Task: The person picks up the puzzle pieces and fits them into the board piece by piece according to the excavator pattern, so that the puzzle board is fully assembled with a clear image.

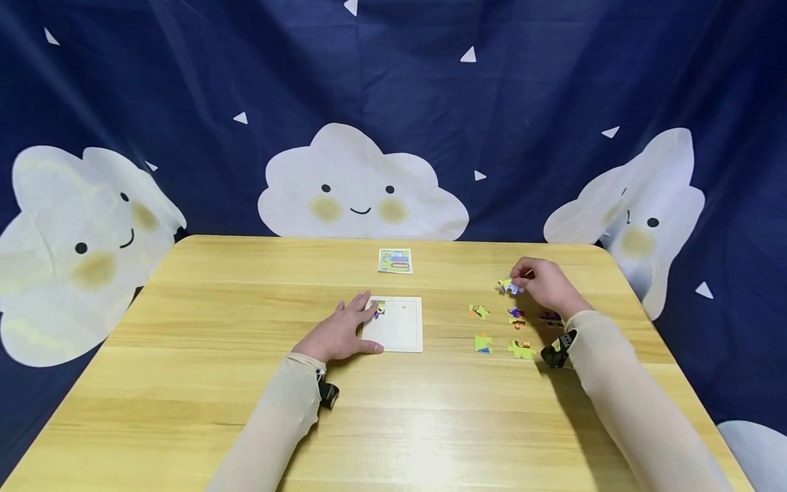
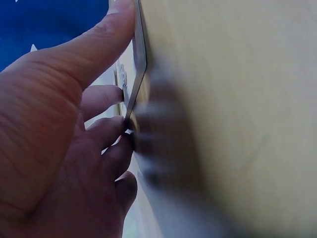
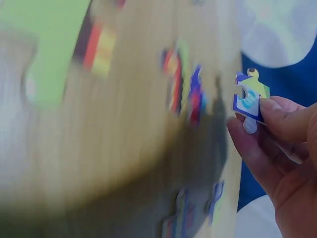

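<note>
My right hand (image 1: 549,283) pinches a jigsaw puzzle piece (image 3: 249,99) between thumb and fingers. The right wrist view shows that piece held up off the table, with blue, white and yellow-green print. At the left edge of the white square puzzle tray (image 1: 399,339), my left hand (image 1: 344,330) rests with fingers spread. Its thumb (image 2: 99,47) lies along the tray's side, and its fingertips touch the rim farther along. One puzzle piece (image 1: 379,309) sits in the tray's upper left corner, partly behind the fingers.
Several loose pieces lie right of the tray, among them a green one (image 1: 521,350), a green-and-blue one (image 1: 484,343) and a red-and-purple one (image 1: 516,317). A dark piece (image 1: 551,318) lies by the right wrist. Behind the tray is a printed picture card (image 1: 395,260).
</note>
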### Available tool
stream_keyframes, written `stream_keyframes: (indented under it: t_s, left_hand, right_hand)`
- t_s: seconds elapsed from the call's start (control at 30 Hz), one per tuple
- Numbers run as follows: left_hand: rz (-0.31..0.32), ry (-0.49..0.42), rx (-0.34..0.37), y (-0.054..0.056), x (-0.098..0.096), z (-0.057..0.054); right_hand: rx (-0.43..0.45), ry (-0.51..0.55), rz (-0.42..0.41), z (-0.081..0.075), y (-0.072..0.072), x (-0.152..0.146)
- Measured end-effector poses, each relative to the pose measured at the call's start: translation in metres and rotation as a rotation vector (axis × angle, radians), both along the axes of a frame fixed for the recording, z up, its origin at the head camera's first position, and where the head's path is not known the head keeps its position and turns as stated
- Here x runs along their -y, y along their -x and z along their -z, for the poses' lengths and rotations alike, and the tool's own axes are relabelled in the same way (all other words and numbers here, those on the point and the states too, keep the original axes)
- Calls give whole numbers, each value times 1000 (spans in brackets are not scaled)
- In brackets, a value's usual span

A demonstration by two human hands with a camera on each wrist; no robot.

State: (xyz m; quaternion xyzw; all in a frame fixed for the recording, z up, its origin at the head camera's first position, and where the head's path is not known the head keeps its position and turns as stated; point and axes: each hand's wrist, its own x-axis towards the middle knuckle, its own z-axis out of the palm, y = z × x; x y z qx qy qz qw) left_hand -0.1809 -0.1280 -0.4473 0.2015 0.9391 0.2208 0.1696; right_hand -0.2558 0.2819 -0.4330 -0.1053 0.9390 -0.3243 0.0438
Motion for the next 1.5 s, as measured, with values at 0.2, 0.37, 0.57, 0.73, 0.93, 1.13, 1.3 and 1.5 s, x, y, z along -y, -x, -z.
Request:
stream_keyframes:
  t_s: [0.2, 0.37, 0.57, 0.73, 0.93, 1.13, 1.3, 1.5]
  left_hand:
    - [5, 8, 3, 1, 0, 1]
    - [14, 0, 1, 1, 0, 1]
    - [9, -11, -6, 0, 1, 0]
    - [10, -19, -10, 0, 2, 0]
    - [2, -20, -4, 0, 2, -1]
    - [5, -17, 1, -1, 1, 0]
    - [12, -24, -8, -1, 0, 0]
    - [8, -19, -3, 0, 1, 2]
  right_hand:
    - [-23, 83, -10, -7, -5, 19]
    - [42, 189, -10, -12, -9, 33]
    - [80, 295, -21, -15, -10, 47]
    - [95, 320, -41, -18, -13, 60]
    - [90, 309, -57, -20, -16, 80]
    - [96, 266, -91, -16, -21, 102]
    - [77, 255, -116, -12, -23, 122]
    - [97, 318, -149, -6, -23, 148]
